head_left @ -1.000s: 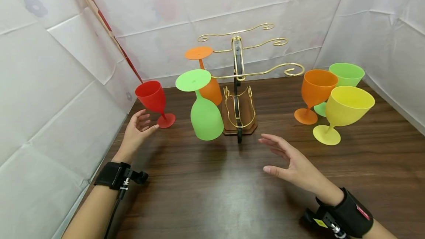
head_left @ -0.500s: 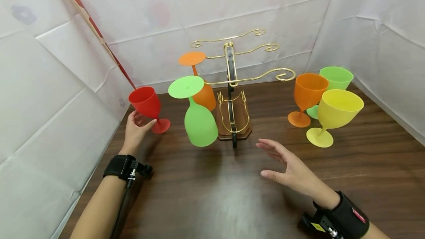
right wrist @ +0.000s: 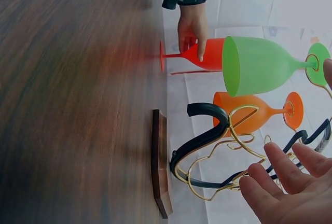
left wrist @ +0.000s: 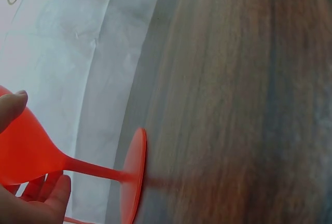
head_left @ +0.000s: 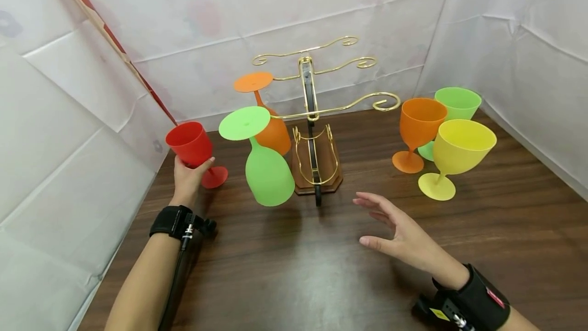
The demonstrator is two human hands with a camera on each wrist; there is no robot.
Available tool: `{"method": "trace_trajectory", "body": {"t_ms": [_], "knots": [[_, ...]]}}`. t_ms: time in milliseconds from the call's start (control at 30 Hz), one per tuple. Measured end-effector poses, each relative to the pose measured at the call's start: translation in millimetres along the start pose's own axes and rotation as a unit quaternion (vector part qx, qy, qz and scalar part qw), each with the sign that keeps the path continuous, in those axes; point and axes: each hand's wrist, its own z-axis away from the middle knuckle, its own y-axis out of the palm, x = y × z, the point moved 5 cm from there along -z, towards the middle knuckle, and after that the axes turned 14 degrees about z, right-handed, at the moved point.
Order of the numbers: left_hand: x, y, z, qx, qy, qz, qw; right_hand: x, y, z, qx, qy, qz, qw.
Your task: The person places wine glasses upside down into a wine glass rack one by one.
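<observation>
At the left of the head view my left hand [head_left: 187,182] grips an upright red goblet [head_left: 189,143] low on its bowl. In the left wrist view the thumb lies on one side of the goblet's bowl [left wrist: 23,149], with fingers round the other side; its foot is at the tabletop. My right hand [head_left: 398,232] hovers over the table in front of the rack, fingers spread, holding nothing. Between the hands stands a gold wire rack [head_left: 335,111], where a green goblet [head_left: 270,176] and an orange goblet [head_left: 276,138] hang upside down on the left side.
Upright on the right are an orange goblet [head_left: 420,122], a yellow goblet [head_left: 461,151] and a green goblet [head_left: 457,100] partly hidden behind them. The rack's right arms bear no goblets. White sheeting [head_left: 193,24] lines the back and sides of the wooden table [head_left: 294,269].
My left hand has moved forward to the red goblet and closed round its bowl. The right hand keeps nearly the same pose. The head view has shifted slightly.
</observation>
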Motion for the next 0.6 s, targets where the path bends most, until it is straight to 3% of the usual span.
{"method": "trace_trajectory", "body": {"t_ms": [367,600], "knots": [[-9.1,0.0,-3.2,0.001,0.023,0.023,0.9995,1,-1,-1,-0.001,-0.003,-0.005,1.0],[-34.8,12.7,22.9,0.054,0.033,0.035,0.9974,4,1,0,0.003,-0.004,-0.014,1.0]]}}
